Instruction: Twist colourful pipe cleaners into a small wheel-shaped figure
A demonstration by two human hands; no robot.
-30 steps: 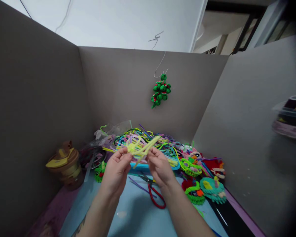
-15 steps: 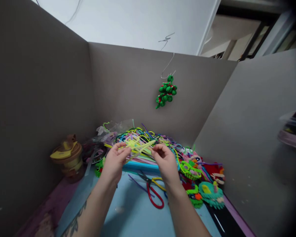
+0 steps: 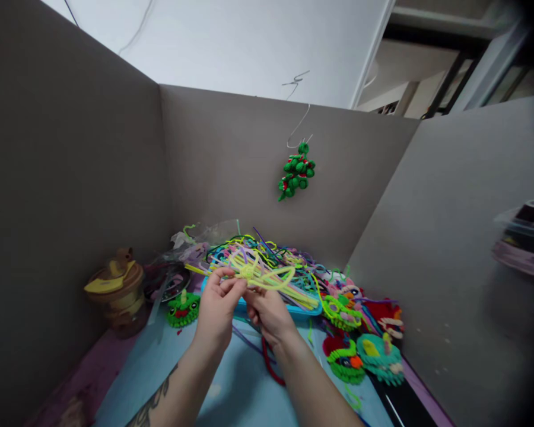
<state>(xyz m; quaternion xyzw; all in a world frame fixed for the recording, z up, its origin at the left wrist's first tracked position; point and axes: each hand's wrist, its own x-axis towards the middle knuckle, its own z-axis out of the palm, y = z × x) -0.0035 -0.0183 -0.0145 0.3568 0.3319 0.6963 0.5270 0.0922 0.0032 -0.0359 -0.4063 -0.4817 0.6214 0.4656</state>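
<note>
Pale yellow pipe cleaners (image 3: 267,277), bunched into a woven knot with loops sticking out, are held up over the table. My left hand (image 3: 220,299) pinches the knot from the left. Close beside it, my right hand (image 3: 269,311) has its fingers closed on the yellow strands just below the knot; its fingertips are partly hidden. Behind the hands a blue tray (image 3: 300,313) holds many loose coloured pipe cleaners. Below my right hand lie scissors (image 3: 269,367), of which mainly a red handle shows, with a purple pipe cleaner (image 3: 244,337) near them.
A green fuzzy figure (image 3: 183,308) sits left of the hands, with a brown lidded cup (image 3: 118,296) beyond it. Several fuzzy figures crowd the right, among them a teal one (image 3: 380,359). A green beaded ornament (image 3: 297,172) hangs from a wire on the grey back panel (image 3: 226,160).
My right hand has moved left and under the knot, close to my left hand. The yellow strand it drew out rightward now curves in a loop. The scissors have become mostly covered.
</note>
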